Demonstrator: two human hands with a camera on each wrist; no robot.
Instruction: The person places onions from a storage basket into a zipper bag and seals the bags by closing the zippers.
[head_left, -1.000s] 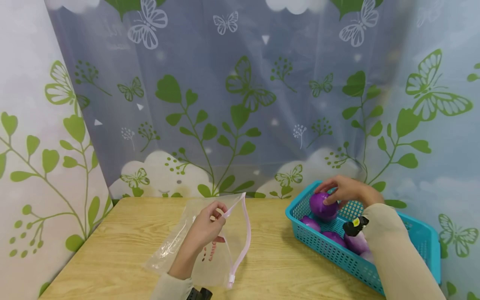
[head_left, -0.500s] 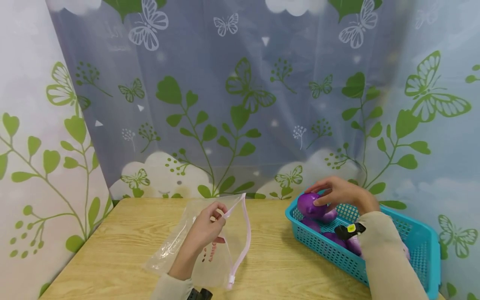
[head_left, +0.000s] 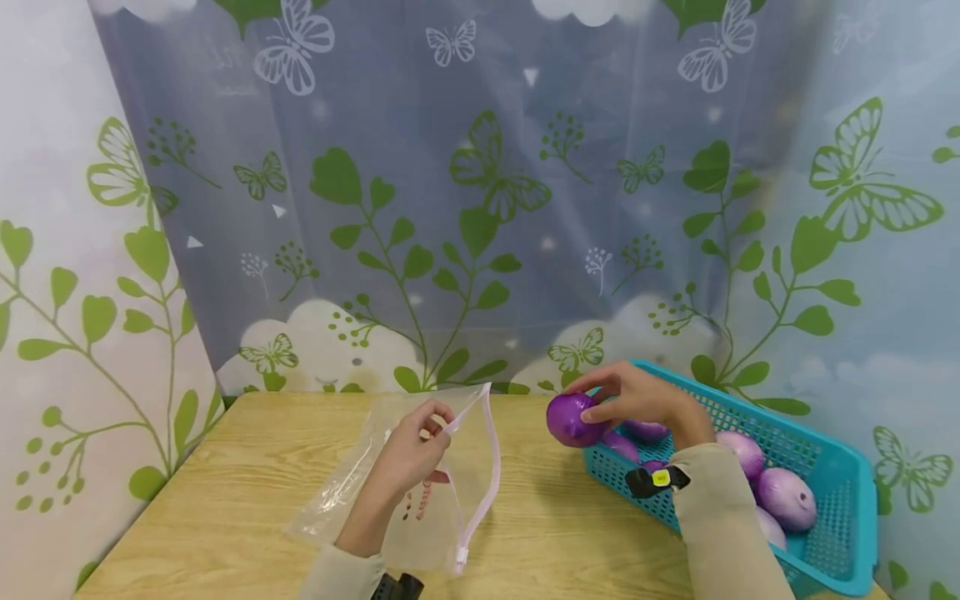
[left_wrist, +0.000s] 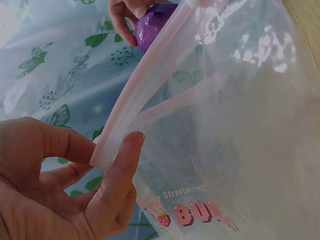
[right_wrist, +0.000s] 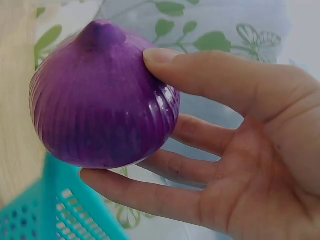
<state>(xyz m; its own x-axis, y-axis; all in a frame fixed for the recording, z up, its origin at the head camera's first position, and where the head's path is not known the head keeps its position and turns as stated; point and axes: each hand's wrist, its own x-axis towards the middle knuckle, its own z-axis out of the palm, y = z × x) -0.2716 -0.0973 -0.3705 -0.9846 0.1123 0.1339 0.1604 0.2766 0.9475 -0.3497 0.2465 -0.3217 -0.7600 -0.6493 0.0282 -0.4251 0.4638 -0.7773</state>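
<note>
With my right hand (head_left: 637,404) I grip a glossy dark purple onion (head_left: 573,420) between thumb and fingers, above the left end of the blue basket. Its pointed tip and ribbed skin show clearly in the right wrist view, where the onion (right_wrist: 105,100) fills the left half. My left hand (head_left: 412,446) pinches the pink-edged mouth of a clear zip bag (head_left: 375,500). The bag's mouth gapes toward the right. In the left wrist view, red lettering and a strawberry print show on the bag (left_wrist: 200,210), with thumb and forefinger on its pink rim.
The blue plastic basket (head_left: 855,533) stands at the right with several purple onions (head_left: 785,498) inside, some paler than others. Bare wooden tabletop (head_left: 532,500) lies between bag and basket. A patterned curtain (head_left: 420,250) hangs behind the table.
My right hand has lifted the onion out over the basket's left edge and carried it leftward toward the bag. The left hand and bag have stayed in place.
</note>
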